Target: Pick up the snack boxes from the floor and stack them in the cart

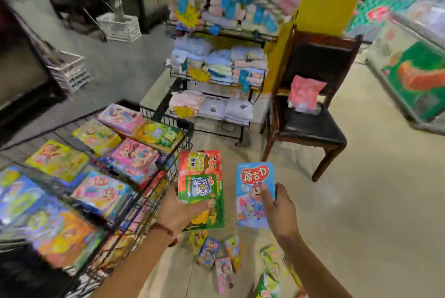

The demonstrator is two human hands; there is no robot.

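A: While both arms reach forward, what does each hand hold?

B: Left hand (179, 211) grips a red-and-green box (201, 177) from below, fingers curled round its lower edge, just beside the cart (166, 117). Right hand (280, 208) pinches a blue box (254, 177), thumb on the front face and fingers behind it

A: Are the two boxes touching?

B: No, they stand apart, both upright and held above the floor (361, 201)

A: And the other boxes?

B: Several already lie flat in the cart, in rows on its upper level, among them a pink box (134, 155) near the right edge. More small boxes (216, 256) lie scattered on the floor below the hands, blurred

A: Anything else nearby?

B: A dark chair (310, 124) stands beyond the right hand with a pink packet (305, 93) on its seat, and a rack (216, 73) of folded cloths stands past the cart
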